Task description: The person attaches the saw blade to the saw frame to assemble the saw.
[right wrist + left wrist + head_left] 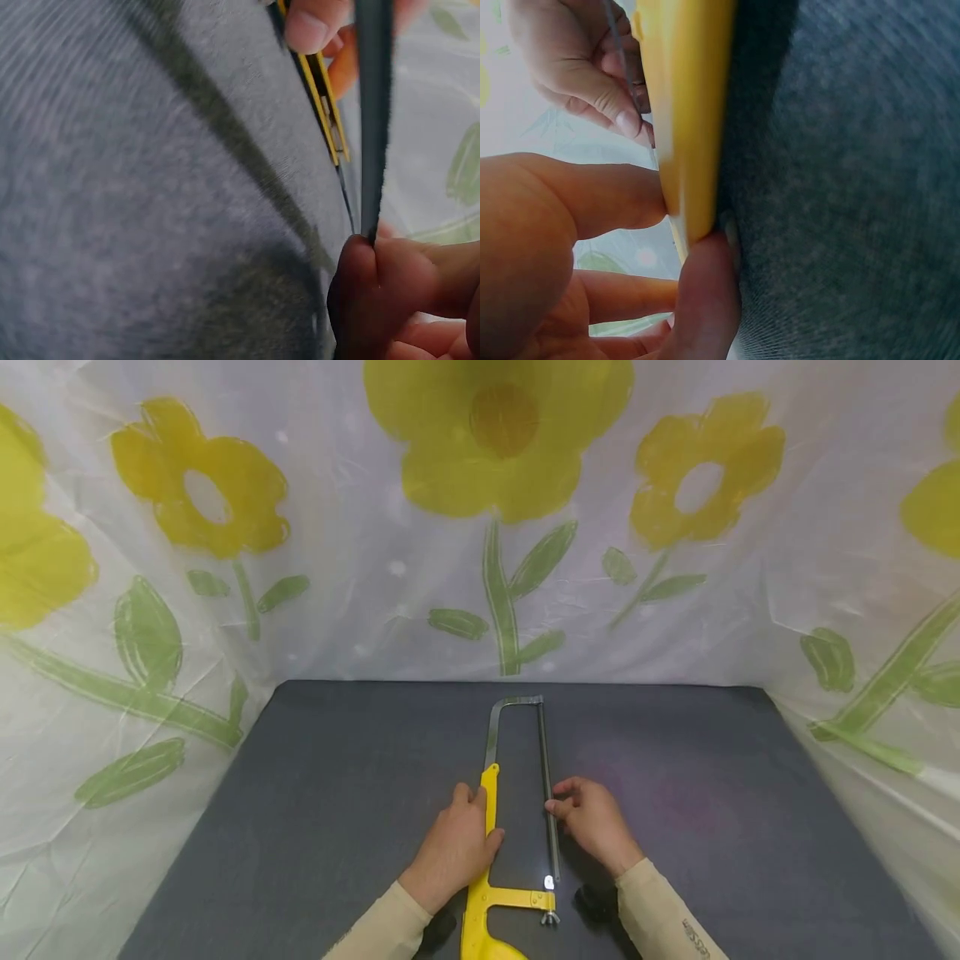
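A hacksaw with a yellow frame [491, 793] and a grey metal front bow [492, 731] extends away from me over the dark table. My left hand [457, 843] grips the yellow frame between thumb and fingers, as the left wrist view also shows. On the right side of the saw, my right hand [594, 822] pinches the thin grey blade [543, 747] near its middle. The blade's far end meets the bow's tip. Its near end lies beside the blade holder [549, 883]; whether it is hooked on, I cannot tell. A wing nut [550, 918] sits below that holder.
The dark cloth-covered table [360, 752] reaches back to a whitish sheet [337, 610] with painted yellow flowers, which also hangs along both sides. Dark shadows or dark objects lie under both wrists.
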`<control>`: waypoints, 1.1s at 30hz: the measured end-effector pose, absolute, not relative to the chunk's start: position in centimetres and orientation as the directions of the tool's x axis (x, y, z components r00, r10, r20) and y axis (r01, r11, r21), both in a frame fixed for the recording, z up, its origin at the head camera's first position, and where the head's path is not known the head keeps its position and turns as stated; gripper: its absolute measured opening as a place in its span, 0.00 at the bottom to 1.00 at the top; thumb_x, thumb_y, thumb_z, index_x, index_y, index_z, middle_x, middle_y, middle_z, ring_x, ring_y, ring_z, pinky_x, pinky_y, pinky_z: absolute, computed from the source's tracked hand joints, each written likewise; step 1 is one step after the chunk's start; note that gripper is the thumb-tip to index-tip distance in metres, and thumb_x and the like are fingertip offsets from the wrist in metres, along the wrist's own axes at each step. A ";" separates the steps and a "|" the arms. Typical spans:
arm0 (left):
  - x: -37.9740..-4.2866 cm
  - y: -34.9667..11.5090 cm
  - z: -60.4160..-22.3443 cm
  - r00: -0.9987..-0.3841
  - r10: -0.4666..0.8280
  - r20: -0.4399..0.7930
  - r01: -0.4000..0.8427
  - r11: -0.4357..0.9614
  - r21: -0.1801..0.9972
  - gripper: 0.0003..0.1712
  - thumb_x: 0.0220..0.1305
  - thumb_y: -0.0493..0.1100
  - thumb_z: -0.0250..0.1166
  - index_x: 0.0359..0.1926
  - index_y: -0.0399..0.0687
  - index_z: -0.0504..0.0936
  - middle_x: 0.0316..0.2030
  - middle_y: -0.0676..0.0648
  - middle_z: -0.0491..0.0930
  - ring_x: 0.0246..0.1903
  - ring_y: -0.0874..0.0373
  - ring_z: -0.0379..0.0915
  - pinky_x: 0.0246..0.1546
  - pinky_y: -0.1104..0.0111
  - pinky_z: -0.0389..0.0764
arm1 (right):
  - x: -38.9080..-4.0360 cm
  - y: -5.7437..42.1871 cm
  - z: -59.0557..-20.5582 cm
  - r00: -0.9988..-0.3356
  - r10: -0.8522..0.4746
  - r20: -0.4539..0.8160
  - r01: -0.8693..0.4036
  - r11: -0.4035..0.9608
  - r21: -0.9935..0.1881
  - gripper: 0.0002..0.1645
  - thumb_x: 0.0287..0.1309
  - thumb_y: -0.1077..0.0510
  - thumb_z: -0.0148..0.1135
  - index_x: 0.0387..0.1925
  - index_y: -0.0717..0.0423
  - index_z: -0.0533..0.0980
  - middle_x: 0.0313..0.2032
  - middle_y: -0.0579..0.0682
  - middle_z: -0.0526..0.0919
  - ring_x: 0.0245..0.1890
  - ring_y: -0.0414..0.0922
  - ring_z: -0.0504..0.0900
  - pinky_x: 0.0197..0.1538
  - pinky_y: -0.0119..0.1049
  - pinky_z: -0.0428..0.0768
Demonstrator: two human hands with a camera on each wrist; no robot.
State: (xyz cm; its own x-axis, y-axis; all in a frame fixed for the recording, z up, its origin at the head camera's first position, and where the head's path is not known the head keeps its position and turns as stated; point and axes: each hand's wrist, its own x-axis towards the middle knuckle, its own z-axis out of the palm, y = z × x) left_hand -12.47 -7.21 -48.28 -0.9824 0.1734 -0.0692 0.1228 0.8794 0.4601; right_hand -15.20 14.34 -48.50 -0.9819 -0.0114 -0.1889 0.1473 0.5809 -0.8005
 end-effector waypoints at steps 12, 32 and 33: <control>-12.2 -7.8 -46.2 -0.985 0.171 -0.009 0.151 0.894 0.421 0.42 0.69 0.47 0.77 0.74 0.29 0.73 0.57 0.33 0.76 0.24 0.58 0.76 0.25 0.69 0.82 | -16.1 13.6 -47.1 -0.990 -0.009 -0.140 0.101 0.649 -0.754 0.21 0.66 0.55 0.75 0.56 0.60 0.83 0.28 0.46 0.91 0.31 0.41 0.85 0.40 0.37 0.77; -10.9 -7.8 -47.2 -0.987 0.152 -0.046 0.118 0.896 0.428 0.41 0.68 0.48 0.78 0.73 0.30 0.74 0.56 0.35 0.76 0.23 0.59 0.74 0.26 0.68 0.83 | -14.7 13.1 -48.6 -0.985 0.008 -0.170 0.135 0.643 -0.754 0.22 0.65 0.56 0.76 0.57 0.58 0.81 0.27 0.45 0.89 0.30 0.40 0.85 0.39 0.37 0.76; -10.9 -7.8 -47.2 -0.988 0.150 -0.047 0.116 0.897 0.427 0.41 0.68 0.48 0.78 0.73 0.30 0.74 0.57 0.34 0.76 0.23 0.59 0.74 0.26 0.68 0.83 | -14.7 13.1 -48.6 -0.986 0.008 -0.168 0.133 0.646 -0.752 0.22 0.65 0.56 0.76 0.57 0.57 0.81 0.27 0.45 0.89 0.30 0.40 0.84 0.39 0.37 0.76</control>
